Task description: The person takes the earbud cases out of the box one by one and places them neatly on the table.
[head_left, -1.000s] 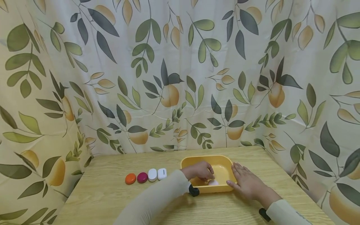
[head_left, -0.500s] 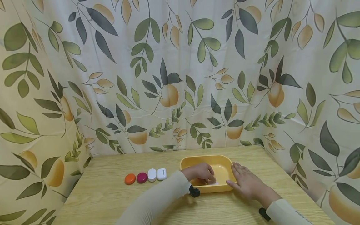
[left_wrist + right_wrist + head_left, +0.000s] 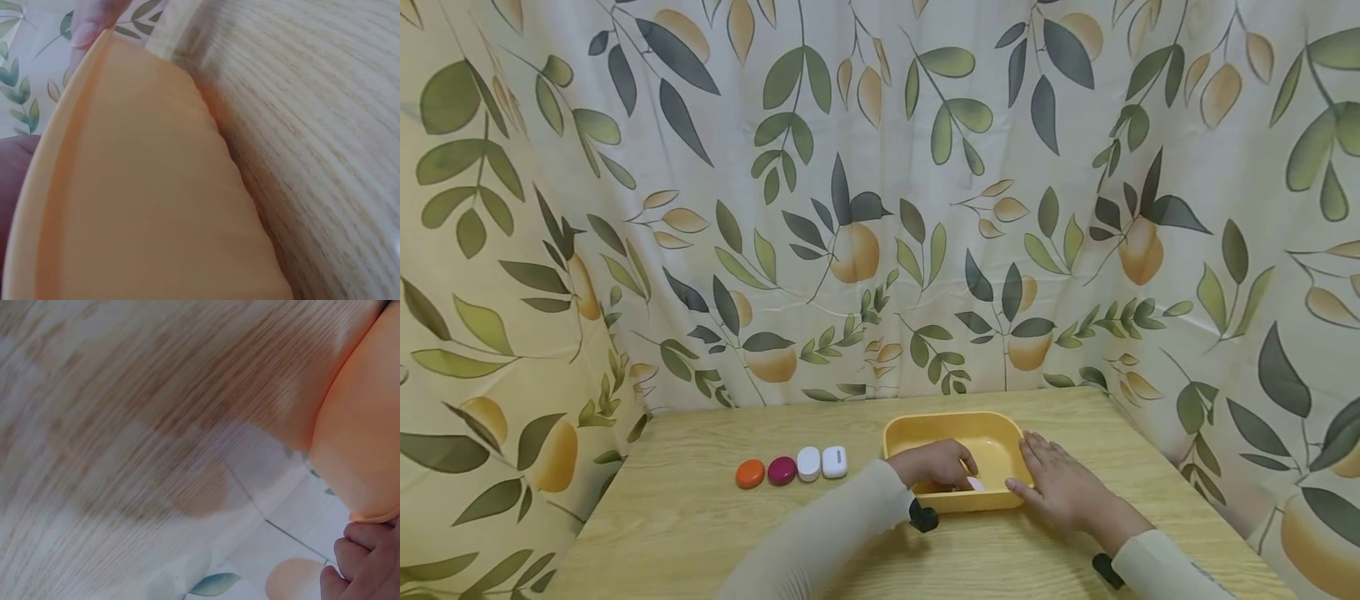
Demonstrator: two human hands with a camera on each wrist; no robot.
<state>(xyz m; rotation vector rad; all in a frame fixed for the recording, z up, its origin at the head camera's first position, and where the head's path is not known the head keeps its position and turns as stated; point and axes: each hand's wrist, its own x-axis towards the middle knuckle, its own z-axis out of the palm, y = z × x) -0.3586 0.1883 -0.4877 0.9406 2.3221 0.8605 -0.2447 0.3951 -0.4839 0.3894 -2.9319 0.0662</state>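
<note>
One yellow tub (image 3: 977, 502) held a white piece (image 3: 975, 483) at five o'clock, against the curled left hand (image 3: 942, 463), grip unclear; the right hand (image 3: 1062, 487), straight-fingered, merely touched the tub's three-o'clock rim.

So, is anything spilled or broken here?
Nothing stands out. The orange piece, dark pink piece and two white pieces line up neatly, and the yellow bin stands upright. The left hand hides part of the pale thing inside.
</note>
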